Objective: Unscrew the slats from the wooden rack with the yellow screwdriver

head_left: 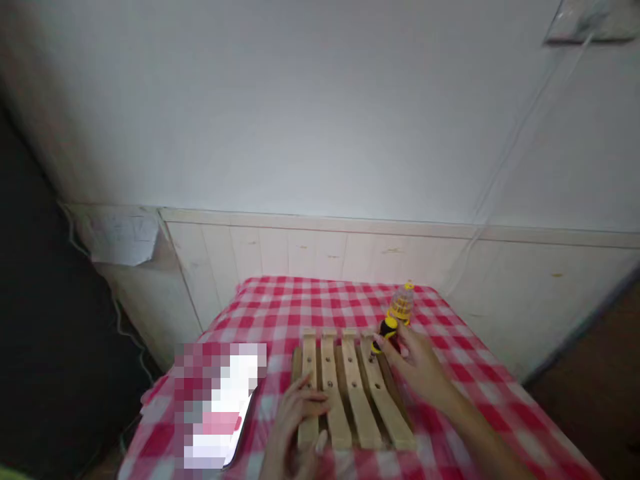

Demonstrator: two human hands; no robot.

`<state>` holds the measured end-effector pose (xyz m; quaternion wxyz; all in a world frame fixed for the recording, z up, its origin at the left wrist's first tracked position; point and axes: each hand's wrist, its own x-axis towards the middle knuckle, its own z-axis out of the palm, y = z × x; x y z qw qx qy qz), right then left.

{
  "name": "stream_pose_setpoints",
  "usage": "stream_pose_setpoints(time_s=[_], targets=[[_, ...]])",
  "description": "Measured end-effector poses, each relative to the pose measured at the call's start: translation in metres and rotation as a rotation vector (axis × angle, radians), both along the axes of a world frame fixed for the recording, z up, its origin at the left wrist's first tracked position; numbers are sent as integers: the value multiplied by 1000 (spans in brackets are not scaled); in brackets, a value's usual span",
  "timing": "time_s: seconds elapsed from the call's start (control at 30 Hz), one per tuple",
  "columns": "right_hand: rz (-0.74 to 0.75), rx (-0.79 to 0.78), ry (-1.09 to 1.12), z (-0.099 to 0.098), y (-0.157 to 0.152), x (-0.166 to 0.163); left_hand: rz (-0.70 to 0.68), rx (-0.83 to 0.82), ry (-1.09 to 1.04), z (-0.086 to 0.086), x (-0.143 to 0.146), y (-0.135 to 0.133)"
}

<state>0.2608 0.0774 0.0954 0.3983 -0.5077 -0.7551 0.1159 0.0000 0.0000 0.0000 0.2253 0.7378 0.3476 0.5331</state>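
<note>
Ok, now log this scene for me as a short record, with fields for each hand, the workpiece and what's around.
Right hand: grips a black-and-yellow screwdriver, tip at the rightmost slat
Left hand: rests on the left side of the workpiece
Workpiece: four wooden slats, side by side
Beyond: clear-and-yellow container
Surface: red-and-white checked tablecloth

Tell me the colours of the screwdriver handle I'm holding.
The screwdriver handle in your right hand is black and yellow, best seen in the head view.
</note>
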Motion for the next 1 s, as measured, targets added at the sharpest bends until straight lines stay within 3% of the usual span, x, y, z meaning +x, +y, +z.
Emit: stream_pose_setpoints(time_s=[0.27, 1.0], targets=[[6, -45, 31, -6, -1, 6, -1, -16, -51, 2, 2, -1], [74, -88, -94, 12, -1, 14, 12, -94, -76, 6, 5, -6]])
